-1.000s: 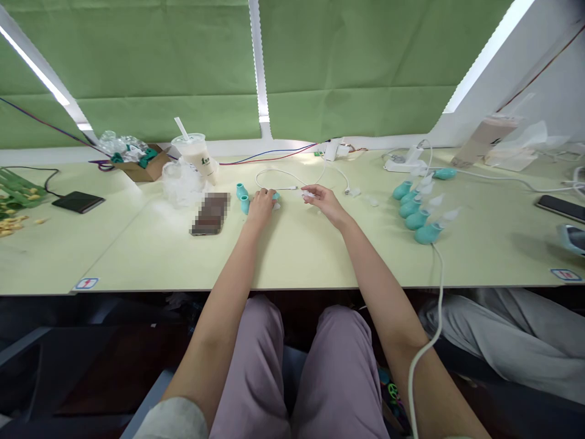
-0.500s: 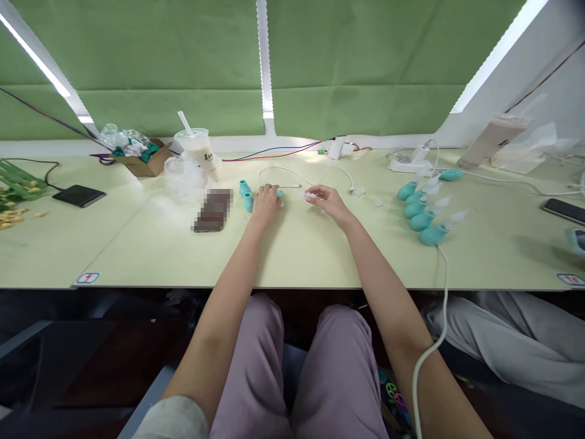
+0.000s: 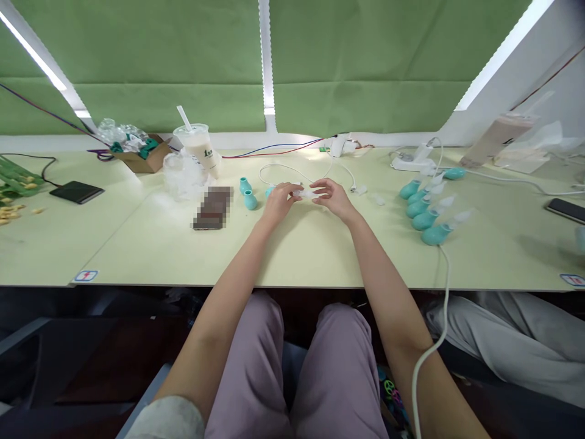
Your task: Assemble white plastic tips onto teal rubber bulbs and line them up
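Note:
Over the middle of the table, my left hand [image 3: 280,203] pinches a small clear plastic piece [image 3: 304,194], whose exact shape is blurred. From the other side, my right hand [image 3: 337,201] closes its thumb and fingers on the right end of that piece. Just left of my left hand is a teal rubber bulb [image 3: 269,191], partly hidden behind the fingers. Two more teal bulbs stand farther left, one bulb [image 3: 250,200] nearer me and one bulb [image 3: 245,185] behind it. Off to the right, several teal bulbs with clear pointed tips lie in a row, the nearest bulb [image 3: 436,235] by a white cable.
A phone-like dark object [image 3: 212,208], blurred out, lies left of the bulbs. Behind it are a drink cup [image 3: 197,143], a plastic bag [image 3: 180,177] and a cardboard box [image 3: 141,161]. Small clear pieces [image 3: 361,190] and a white charging cable [image 3: 283,166] lie beyond my hands.
My left hand has moved right, away from the teal bulb it was touching, to the clear plastic piece. My right hand has stayed near its place, holding the piece.

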